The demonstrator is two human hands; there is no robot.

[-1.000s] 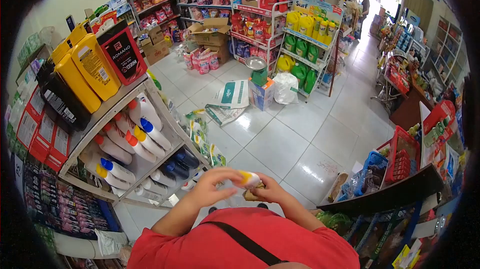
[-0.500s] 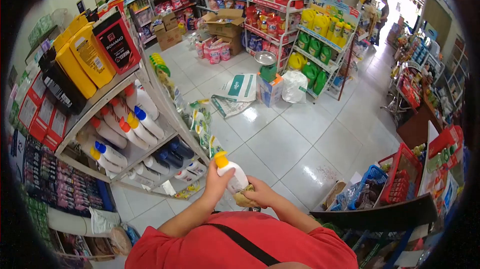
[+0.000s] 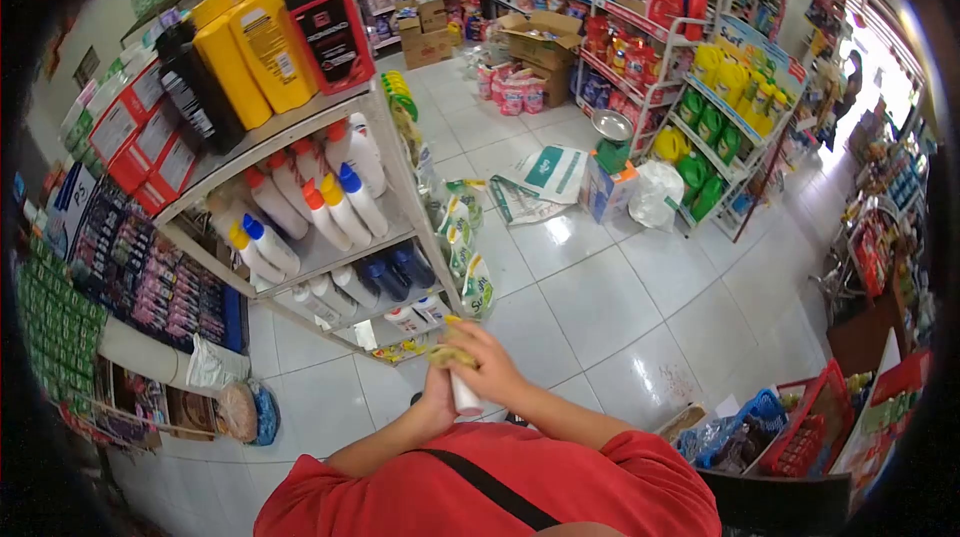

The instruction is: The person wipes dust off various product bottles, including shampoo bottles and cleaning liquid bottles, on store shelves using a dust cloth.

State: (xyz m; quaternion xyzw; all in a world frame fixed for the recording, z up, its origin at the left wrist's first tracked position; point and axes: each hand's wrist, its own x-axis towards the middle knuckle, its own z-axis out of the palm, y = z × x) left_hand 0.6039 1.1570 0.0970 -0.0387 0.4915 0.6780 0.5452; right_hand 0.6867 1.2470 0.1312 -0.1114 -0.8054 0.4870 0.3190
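Observation:
A white bottle (image 3: 466,397) with a yellow cap is in front of my chest, its base showing below my fingers. My left hand (image 3: 437,399) is closed around it from the left. My right hand (image 3: 486,365) is closed on a yellowish cloth (image 3: 449,354), which lies over the upper part of the bottle and covers much of it. Just ahead and to the left is a shelf unit (image 3: 290,299) holding similar white bottles (image 3: 345,202) with red, yellow and blue caps. Dark blue bottles (image 3: 410,262) stand on the level below.
Black, yellow and red bottles (image 3: 335,32) top the shelf unit. Hanging packs (image 3: 475,282) line its right side. A cardboard box (image 3: 605,187), a white bag (image 3: 657,194) and a printed sack (image 3: 545,177) are on the tiled floor. Red baskets (image 3: 800,427) are at right.
The view has turned left, so the shelf unit appears nearer the centre. My right hand with the cloth has moved from the bottle's base to its upper part, and the bottle is tilted differently.

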